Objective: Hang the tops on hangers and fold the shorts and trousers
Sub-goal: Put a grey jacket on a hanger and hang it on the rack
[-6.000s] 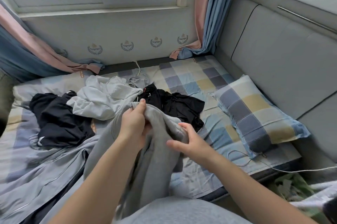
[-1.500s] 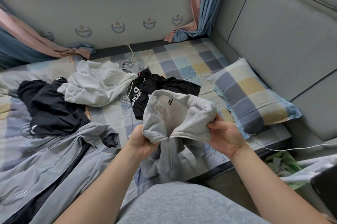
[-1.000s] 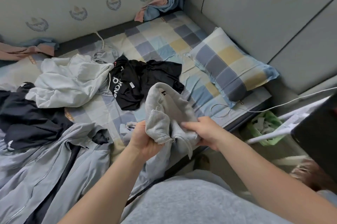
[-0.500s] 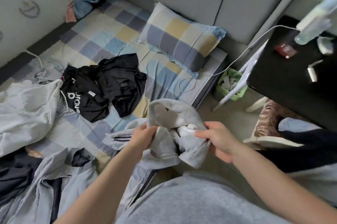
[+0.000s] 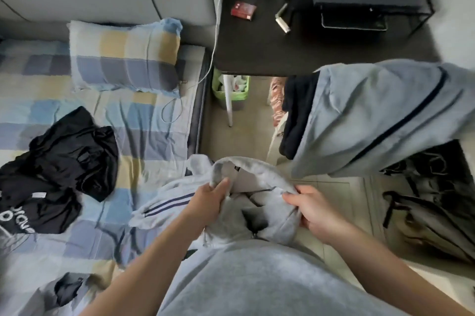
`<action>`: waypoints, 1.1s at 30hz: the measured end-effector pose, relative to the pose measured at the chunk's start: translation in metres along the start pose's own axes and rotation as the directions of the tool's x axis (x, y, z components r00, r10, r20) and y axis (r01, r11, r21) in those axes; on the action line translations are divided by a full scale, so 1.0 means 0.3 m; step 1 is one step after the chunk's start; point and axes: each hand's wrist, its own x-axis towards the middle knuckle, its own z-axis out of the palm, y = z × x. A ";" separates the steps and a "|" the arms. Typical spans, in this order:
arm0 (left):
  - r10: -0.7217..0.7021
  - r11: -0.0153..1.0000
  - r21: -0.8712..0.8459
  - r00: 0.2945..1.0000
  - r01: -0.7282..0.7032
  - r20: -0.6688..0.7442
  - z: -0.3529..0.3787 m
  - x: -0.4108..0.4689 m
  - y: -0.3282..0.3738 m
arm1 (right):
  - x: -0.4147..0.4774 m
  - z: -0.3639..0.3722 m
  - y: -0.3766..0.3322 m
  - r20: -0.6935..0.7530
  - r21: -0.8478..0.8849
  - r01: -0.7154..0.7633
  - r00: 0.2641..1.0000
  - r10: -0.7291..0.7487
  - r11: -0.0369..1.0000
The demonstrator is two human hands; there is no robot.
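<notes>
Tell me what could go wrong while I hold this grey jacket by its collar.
The jacket, gripped by your left hand and right hand, is bunched, so it may go on a hanger twisted. Its striped sleeve trails on the bed and could snag as you lift. No hanger is in view.

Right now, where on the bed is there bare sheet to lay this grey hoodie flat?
Barest: the checked sheet between the pillow and the black clothes, though a white cable loops into it. A smaller strip lies on the near side of the black clothes. Crowded: nearest the person, where the grey hoodie trails its striped sleeve.
</notes>
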 end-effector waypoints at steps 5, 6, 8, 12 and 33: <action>0.162 0.968 0.183 0.984 -0.172 0.068 0.378 -0.105 0.058 | -0.117 -0.377 0.176 -0.169 0.163 0.018 0.986 0.010 0.987; 0.184 0.957 0.211 0.979 -0.198 0.085 0.450 -0.128 0.074 | -0.146 -0.444 0.203 -0.205 0.189 0.039 0.979 0.000 0.981; 0.232 0.929 0.258 0.961 -0.264 0.149 0.585 -0.178 0.115 | -0.205 -0.576 0.251 -0.295 0.218 0.088 0.955 -0.021 0.972; 0.350 0.851 0.289 0.883 -0.439 0.311 0.804 -0.268 0.230 | -0.324 -0.799 0.302 -0.452 0.235 0.200 0.889 -0.075 0.951; 0.686 0.322 -0.286 0.015 -0.902 0.727 1.677 -0.802 1.467 | -0.929 -1.613 -0.331 -0.972 -0.124 0.717 0.051 -0.228 0.686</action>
